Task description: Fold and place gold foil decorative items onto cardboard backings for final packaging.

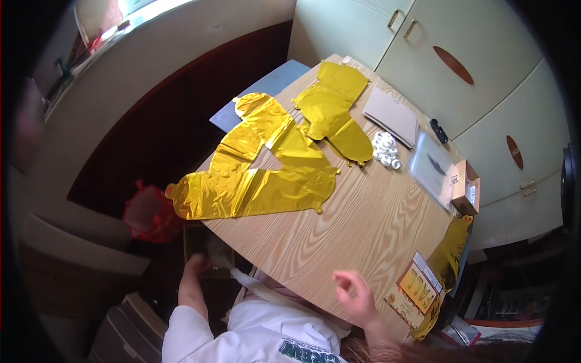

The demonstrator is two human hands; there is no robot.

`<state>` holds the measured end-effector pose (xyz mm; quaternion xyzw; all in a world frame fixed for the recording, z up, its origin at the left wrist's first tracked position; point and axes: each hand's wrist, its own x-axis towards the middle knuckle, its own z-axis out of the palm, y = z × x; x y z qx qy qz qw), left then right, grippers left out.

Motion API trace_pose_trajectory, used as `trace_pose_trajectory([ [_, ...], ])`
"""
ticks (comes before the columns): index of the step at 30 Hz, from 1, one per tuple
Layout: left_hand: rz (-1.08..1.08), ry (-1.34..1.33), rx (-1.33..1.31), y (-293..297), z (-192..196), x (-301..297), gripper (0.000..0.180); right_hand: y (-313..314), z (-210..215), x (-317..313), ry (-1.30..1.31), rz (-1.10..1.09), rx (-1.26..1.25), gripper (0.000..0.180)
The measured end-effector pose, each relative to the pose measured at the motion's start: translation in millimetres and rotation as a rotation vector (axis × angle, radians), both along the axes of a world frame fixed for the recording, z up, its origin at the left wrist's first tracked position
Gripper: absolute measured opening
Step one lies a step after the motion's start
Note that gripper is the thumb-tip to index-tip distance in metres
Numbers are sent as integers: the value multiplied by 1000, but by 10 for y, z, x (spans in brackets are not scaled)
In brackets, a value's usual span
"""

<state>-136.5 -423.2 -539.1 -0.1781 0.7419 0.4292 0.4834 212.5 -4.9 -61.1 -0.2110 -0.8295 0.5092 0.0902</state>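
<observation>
My left hand (196, 264) reaches down beside the table's left edge and touches a dark cardboard box (203, 242) below the tabletop; whether it grips anything is hidden. My right hand (356, 296) hovers over the near edge of the wooden table (363, 230), fingers loosely curled and apart, holding nothing. Flat gold foil balloons lie on the table: a large one (260, 175) at the left and a smaller one (336, 109) farther back. A printed orange and yellow package (417, 287) lies just right of my right hand.
A pile of small white rings (385, 149), a grey card (392, 115), a clear plastic bag (433, 166) and a small open box (466, 187) sit at the table's far right. A red bag (148, 212) hangs at the left. Pale cabinets (460, 60) stand behind.
</observation>
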Motion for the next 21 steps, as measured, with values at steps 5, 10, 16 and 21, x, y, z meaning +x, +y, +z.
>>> trace_pose_trajectory([
  [5, 907, -134, 548, 392, 434, 58, 21, 505, -306, -999, 40, 104, 614, 50],
  [10, 638, 231, 317, 353, 512, 104, 14, 590, -699, -1638, -73, -103, 941, 67],
  [16, 1024, 635, 323, 430, 1459, -232, 31, 559, -875, -1782, -71, -213, 1037, 54],
  [21, 684, 1617, 242, 1115, 3390, -95, 29, 551, -783, -1735, 26, -208, 968, 26],
])
